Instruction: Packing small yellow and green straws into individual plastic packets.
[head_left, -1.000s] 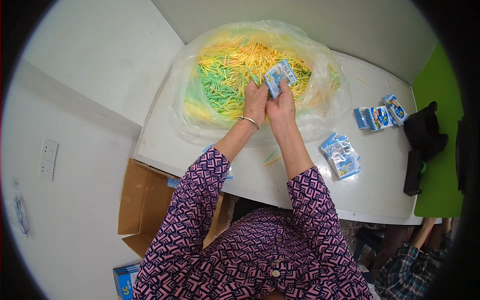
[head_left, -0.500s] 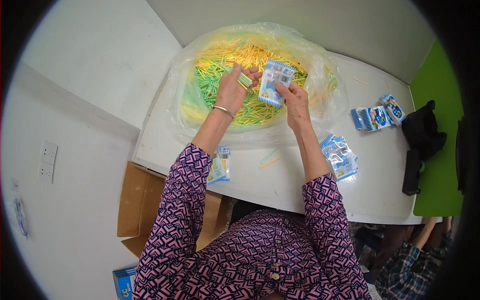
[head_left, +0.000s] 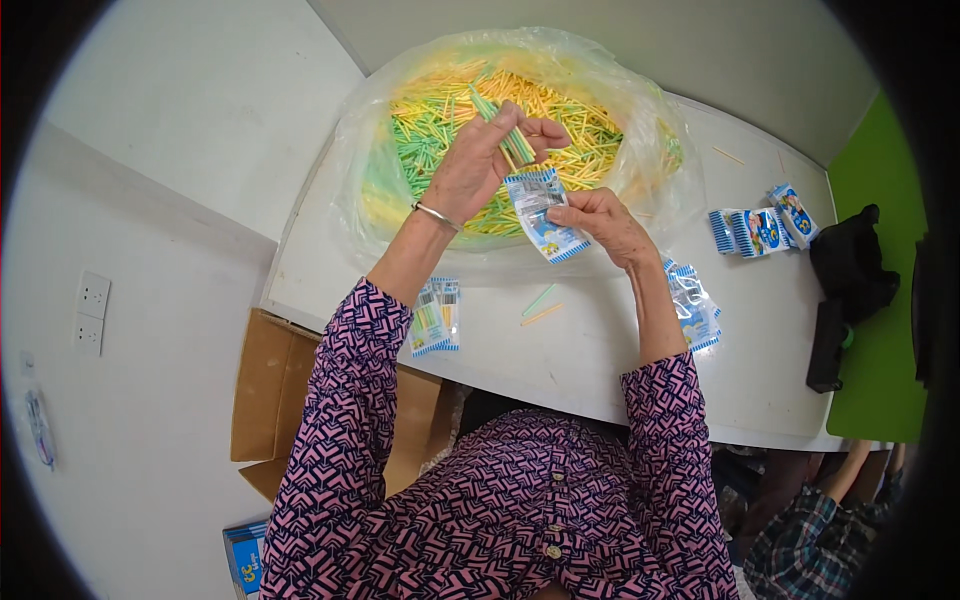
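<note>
My left hand (head_left: 475, 168) is closed around a bundle of thin green and yellow sticks (head_left: 520, 150), its lower end just above the top edge of a small packet. That blue-and-white packet (head_left: 548, 222), striped along its ends and partly see-through, is pinched between the thumb and fingers of my right hand (head_left: 610, 226). Both hands are over the near part of a large clear plastic bag (head_left: 348, 200), whose mouth is spread wide around a heap of loose green, yellow and orange sticks (head_left: 430, 110).
Packets with sticks inside (head_left: 436, 318) lie by my left forearm, and flat packets (head_left: 696, 310) beside my right. Two loose sticks (head_left: 540, 316) rest near the table's front edge. Farther right are upright packets (head_left: 760, 232) and a black holder (head_left: 852, 265). An open carton (head_left: 275, 385) stands below left.
My left hand has moved right with the sticks, which now point down at the packet. My right hand has lowered the packet and tilted it the other way.
</note>
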